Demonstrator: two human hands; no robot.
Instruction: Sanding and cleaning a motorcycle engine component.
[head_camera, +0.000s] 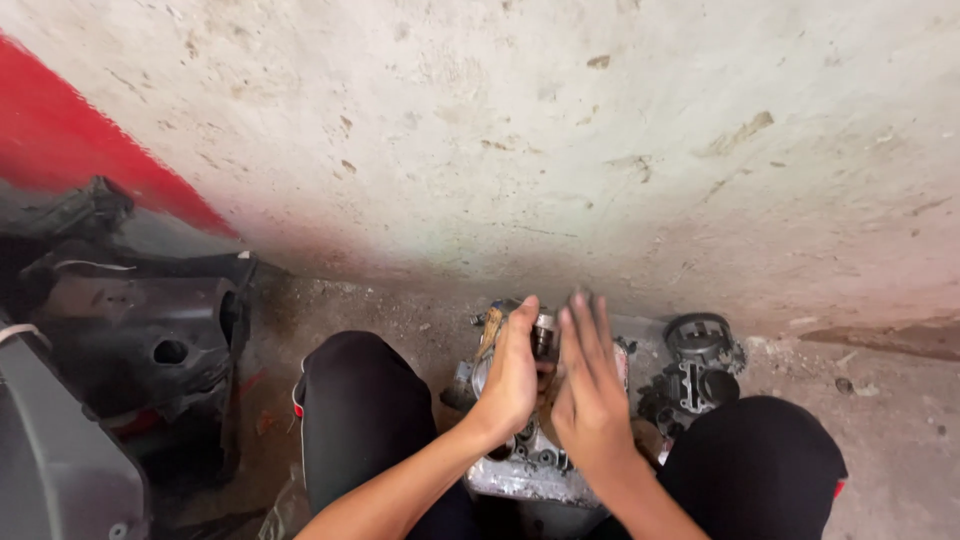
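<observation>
I am crouched over a grimy grey metal engine part (525, 462) that stands on the floor between my knees. My left hand (512, 375) is closed around a small cylindrical metal piece (545, 335) at the top of that part. My right hand (590, 385) is held flat beside it with fingers straight and together, slightly blurred, its palm facing the left hand. Whether the right hand touches the part is hidden by the hand itself.
A second dark metal part with a round opening (697, 365) lies on the floor to the right. Dark plastic vehicle panels (140, 340) are stacked at the left. A rough pale wall with a red patch (60, 150) rises just ahead. The concrete floor (890, 400) is dusty.
</observation>
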